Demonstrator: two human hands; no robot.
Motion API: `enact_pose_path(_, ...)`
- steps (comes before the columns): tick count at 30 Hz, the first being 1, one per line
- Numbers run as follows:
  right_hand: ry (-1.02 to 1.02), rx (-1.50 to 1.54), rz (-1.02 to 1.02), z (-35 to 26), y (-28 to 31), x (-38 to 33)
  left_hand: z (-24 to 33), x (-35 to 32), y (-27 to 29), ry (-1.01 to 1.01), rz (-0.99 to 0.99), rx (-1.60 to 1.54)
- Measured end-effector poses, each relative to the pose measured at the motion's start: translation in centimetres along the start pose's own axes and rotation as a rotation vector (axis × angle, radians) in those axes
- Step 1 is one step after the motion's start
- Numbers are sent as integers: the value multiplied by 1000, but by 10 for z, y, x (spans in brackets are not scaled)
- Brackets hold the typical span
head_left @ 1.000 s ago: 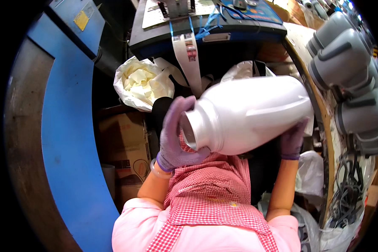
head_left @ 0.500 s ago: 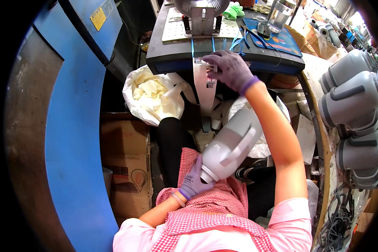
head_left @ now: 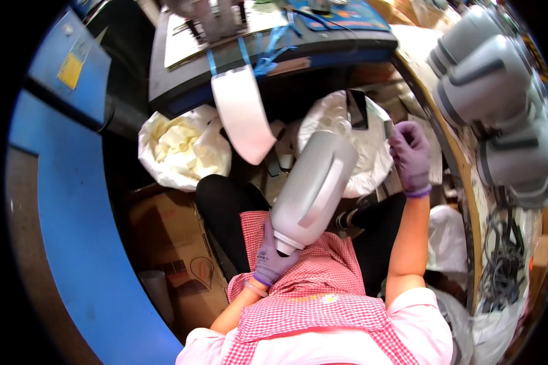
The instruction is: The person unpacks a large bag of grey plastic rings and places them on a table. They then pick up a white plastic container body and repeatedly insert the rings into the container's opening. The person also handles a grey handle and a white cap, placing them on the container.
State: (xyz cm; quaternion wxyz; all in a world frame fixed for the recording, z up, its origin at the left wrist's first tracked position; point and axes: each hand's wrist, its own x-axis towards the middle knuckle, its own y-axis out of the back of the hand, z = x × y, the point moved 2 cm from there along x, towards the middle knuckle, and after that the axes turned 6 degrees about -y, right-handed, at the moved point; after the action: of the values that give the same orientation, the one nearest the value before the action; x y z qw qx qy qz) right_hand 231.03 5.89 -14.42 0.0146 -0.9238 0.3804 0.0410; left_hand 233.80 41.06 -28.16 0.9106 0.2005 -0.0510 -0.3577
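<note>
My left hand (head_left: 276, 258), in a purple-grey glove, is closed round the white neck of a grey plastic jug (head_left: 313, 185). The jug lies tilted over my lap, neck toward me, its long side handle facing up to the right. My right hand (head_left: 413, 155), gloved alike, is raised to the right of the jug with its fingers curled together. A small dark sliver shows at the fingertips, too small to name. A white strip (head_left: 242, 112) hangs from the table's front edge by blue ties (head_left: 245, 52), apart from both hands.
A white bag of cream-coloured scraps (head_left: 186, 149) stands left of the strip, and another white bag (head_left: 371, 155) is behind the jug. Several grey jugs (head_left: 487, 79) are stacked on the right-hand bench. A blue machine panel (head_left: 91, 243) and a cardboard box (head_left: 176, 237) flank my left.
My right hand has left the hanging strip and moved right and nearer, fingers now curled. The small marks on the strip no longer show. The view has turned; my left hand keeps the jug.
</note>
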Motion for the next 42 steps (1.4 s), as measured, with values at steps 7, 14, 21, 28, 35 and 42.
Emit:
enact_pose_path(7,-394,254,19,124,20,-3,-3,-1,-8,-56,8,55)
enact_pose_path(14,-410,301,62,156,-5,22,0,-1,-13,-33,-12,139)
enact_pose_path(21,-416,320,111,166,-11,18,0,-1,-16,17,-7,154)
enact_pose_path(28,-383,146,114,164,-11,18,-3,1,-19,-68,9,171)
enact_pose_path(35,-405,-749,-22,172,79,42,5,-1,-19,-29,-25,193)
enact_pose_path(42,-208,-899,-93,150,1,88,15,-4,-14,-207,55,147)
